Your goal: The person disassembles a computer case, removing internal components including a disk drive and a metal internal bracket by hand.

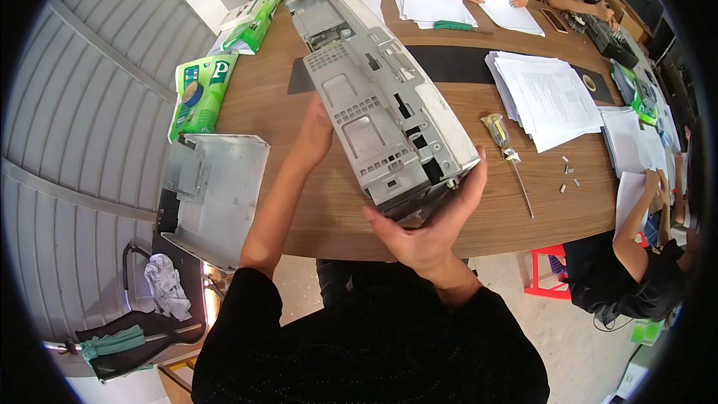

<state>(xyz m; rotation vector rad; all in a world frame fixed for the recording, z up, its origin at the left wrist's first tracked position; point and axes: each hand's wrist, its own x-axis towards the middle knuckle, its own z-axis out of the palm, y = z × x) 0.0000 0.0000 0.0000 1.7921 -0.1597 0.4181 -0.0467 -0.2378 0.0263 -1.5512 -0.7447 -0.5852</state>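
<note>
Both my hands hold up a grey metal computer case (374, 116), tilted over the wooden table (441, 217). My left hand (318, 131) is against its left side, with most of the fingers hidden behind it. At the near end, my right hand (430, 232) grips the corner, its thumb and fingers spread around the edge. A detached metal side cover (232, 187) lies at the table's left edge. To the right of the case rests a screwdriver (497, 133) with a clear yellowish handle, and several small pale pieces (565, 179) lie beyond it.
Green plastic packs (213, 97) stand at the left. Paper stacks (546, 97), a black mat (456, 67), a green-handled tool (455, 25) and a tape roll (588, 83) occupy the far side and right. Other people sit opposite and at the right, near a red stool (542, 277).
</note>
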